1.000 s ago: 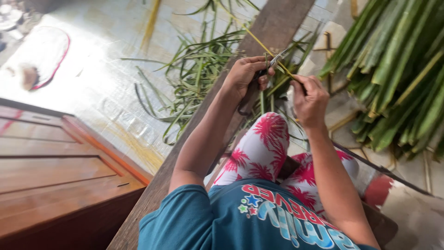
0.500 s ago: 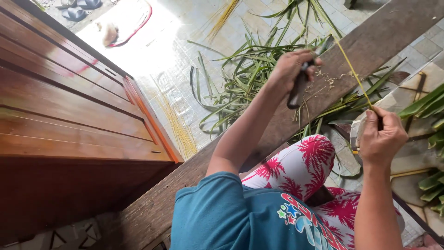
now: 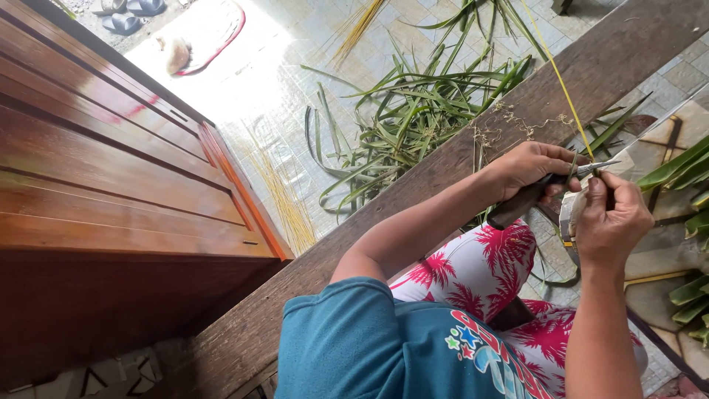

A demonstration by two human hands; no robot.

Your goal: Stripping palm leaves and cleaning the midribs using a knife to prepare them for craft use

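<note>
- The left hand [image 3: 533, 168] is clenched around the dark handle of a knife [image 3: 550, 188]; its forearm reaches forward across the wooden plank [image 3: 413, 199], wrist slightly bent, knuckles up; the small blade points right, toward the other hand
- The right hand [image 3: 610, 216] is closed in a pinch on a thin yellow leaf rib [image 3: 563, 89]; the forearm rises from the lower edge of the view, thumb and fingers gathered at the top; the blade tip meets the rib just at these fingertips
- The rib runs up and away to the left from the pinch, taut and straight, over the plank
- The person sits with knees in white trousers with a red palm print [image 3: 480, 266]; the plank crosses diagonally in front of them
- Beyond the plank, loose green leaf strips [image 3: 413, 111] lie scattered on a pale tiled floor [image 3: 295, 44]; a bundle of yellow ribs [image 3: 284, 203] lies beside them; green fronds [image 3: 683, 174] lie at the right edge; a brown wooden door [image 3: 96, 185] fills the left
</note>
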